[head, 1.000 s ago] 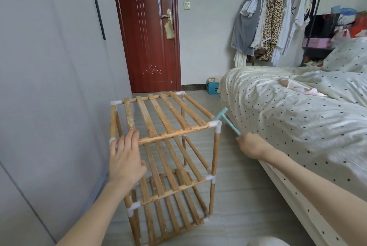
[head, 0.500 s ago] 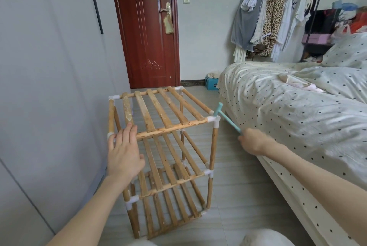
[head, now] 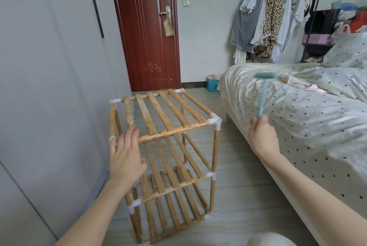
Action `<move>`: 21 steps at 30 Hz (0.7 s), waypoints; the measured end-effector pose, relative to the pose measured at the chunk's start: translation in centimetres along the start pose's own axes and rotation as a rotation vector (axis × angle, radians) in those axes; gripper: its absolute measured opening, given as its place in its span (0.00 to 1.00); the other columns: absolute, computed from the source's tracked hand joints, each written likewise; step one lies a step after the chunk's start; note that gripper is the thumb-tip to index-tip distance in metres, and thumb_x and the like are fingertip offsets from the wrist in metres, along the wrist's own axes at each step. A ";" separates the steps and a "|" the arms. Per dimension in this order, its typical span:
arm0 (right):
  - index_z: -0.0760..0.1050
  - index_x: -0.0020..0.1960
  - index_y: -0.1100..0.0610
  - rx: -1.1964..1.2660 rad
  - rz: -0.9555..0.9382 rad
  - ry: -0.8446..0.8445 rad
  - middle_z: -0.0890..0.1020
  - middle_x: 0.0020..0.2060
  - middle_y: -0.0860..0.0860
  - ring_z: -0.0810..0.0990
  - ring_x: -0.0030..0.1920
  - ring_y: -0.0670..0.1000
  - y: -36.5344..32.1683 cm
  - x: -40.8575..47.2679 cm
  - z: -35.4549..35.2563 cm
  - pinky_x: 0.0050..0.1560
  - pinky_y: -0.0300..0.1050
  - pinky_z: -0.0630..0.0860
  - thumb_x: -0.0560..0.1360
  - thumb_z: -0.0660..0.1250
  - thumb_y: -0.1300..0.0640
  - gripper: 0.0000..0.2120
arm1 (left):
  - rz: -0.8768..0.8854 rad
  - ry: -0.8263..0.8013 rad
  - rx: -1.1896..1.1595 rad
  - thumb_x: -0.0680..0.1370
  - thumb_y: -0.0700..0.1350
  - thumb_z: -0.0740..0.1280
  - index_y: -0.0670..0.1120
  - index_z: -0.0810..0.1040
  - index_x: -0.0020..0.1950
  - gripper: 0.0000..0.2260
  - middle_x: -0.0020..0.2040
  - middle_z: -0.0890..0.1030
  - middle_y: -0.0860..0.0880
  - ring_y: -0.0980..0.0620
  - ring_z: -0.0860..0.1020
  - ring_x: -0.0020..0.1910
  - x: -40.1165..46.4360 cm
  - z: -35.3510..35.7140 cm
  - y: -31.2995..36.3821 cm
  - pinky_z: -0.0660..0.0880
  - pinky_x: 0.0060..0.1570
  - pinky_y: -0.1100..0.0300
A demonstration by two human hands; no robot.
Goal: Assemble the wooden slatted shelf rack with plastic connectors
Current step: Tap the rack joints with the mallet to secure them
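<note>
A bedroom with a pale tiled floor (head: 234, 196), a red-brown door (head: 147, 33) at upper centre and a polka-dot bed (head: 297, 118) filling the right of the frame. The wooden rack (head: 164, 146), 3 slatted tiers joined by white plastic connectors, stands on the floor at lower centre, close to the grey wall at left. The left hand (head: 125, 156) lies flat with fingers straight on the top tier's near-left corner, probably to steady the frame. The right hand (head: 262, 136) is curled round the handle of a teal mallet (head: 263, 93), head raised and blurred above the bed, well apart from the near-right top connector (head: 215, 121), the likely target.
</note>
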State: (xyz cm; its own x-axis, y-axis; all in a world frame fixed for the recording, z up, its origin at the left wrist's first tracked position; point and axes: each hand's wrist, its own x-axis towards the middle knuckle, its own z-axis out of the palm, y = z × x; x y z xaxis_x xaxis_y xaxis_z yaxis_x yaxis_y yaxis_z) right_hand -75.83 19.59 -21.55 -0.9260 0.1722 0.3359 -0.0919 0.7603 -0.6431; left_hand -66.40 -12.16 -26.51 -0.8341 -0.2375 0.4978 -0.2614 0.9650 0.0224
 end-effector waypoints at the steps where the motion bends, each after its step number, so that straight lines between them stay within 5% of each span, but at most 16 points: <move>1: 0.66 0.51 0.61 -0.094 0.012 -0.149 0.78 0.49 0.63 0.76 0.49 0.64 0.4 -0.4 0.7 0.46 0.53 0.70 0.81 0.50 0.54 0.11 | -0.001 -0.001 -0.002 0.64 0.41 0.72 0.41 0.62 0.73 0.39 0.73 0.64 0.43 0.45 0.64 0.71 0.0 0.0 0.1 0.52 0.70 0.49; 4: 0.68 0.52 0.58 -0.300 -0.080 -0.425 0.79 0.49 0.58 0.77 0.46 0.59 1.5 -1.2 1.4 0.44 0.48 0.70 0.82 0.51 0.52 0.11 | 0.004 -0.024 0.007 0.65 0.42 0.71 0.42 0.59 0.75 0.40 0.75 0.61 0.44 0.46 0.60 0.72 0.0 -0.1 0.0 0.48 0.71 0.50; 9: 0.65 0.39 0.51 -0.114 -0.280 -0.496 0.73 0.32 0.49 0.71 0.31 0.50 0.5 -3.5 1.4 0.33 0.45 0.67 0.81 0.54 0.50 0.13 | 0.019 -0.030 0.037 0.68 0.45 0.69 0.44 0.54 0.76 0.39 0.76 0.56 0.47 0.49 0.56 0.74 0.1 -0.3 -0.8 0.44 0.71 0.52; 14: 0.71 0.51 0.54 -0.164 -0.478 -0.535 0.75 0.36 0.48 0.73 0.36 0.51 -2.6 -6.4 1.7 0.39 0.45 0.72 0.80 0.57 0.48 0.10 | 0.094 -0.072 -0.080 0.71 0.44 0.66 0.47 0.49 0.78 0.39 0.78 0.52 0.48 0.49 0.52 0.76 -0.3 -0.8 -1.5 0.41 0.73 0.49; 17: 0.74 0.49 0.55 -0.135 -0.574 -0.707 0.76 0.37 0.48 0.73 0.35 0.48 -5.2 -7.9 3.1 0.38 0.42 0.71 0.79 0.60 0.50 0.10 | 0.204 0.015 -0.155 0.74 0.45 0.64 0.47 0.54 0.77 0.33 0.78 0.53 0.48 0.51 0.46 0.76 -2.7 -1.0 -2.3 0.38 0.73 0.46; 21: 0.78 0.48 0.58 -0.051 -0.644 -0.898 0.76 0.37 0.52 0.72 0.37 0.49 -9.2 -10.8 6.9 0.40 0.44 0.68 0.78 0.62 0.51 0.11 | 0.395 0.104 -0.192 0.77 0.54 0.58 0.45 0.74 0.66 0.21 0.67 0.74 0.48 0.47 0.68 0.70 -8.1 -1.1 -3.8 0.58 0.72 0.46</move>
State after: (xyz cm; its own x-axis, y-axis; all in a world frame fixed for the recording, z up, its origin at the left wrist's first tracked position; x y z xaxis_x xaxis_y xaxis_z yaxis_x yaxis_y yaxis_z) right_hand -67.54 6.43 -24.04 -0.6411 -0.7665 -0.0373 -0.6561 0.5727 -0.4914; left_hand -58.12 -13.74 -29.67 -0.7960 0.1565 0.5847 0.1704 0.9849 -0.0316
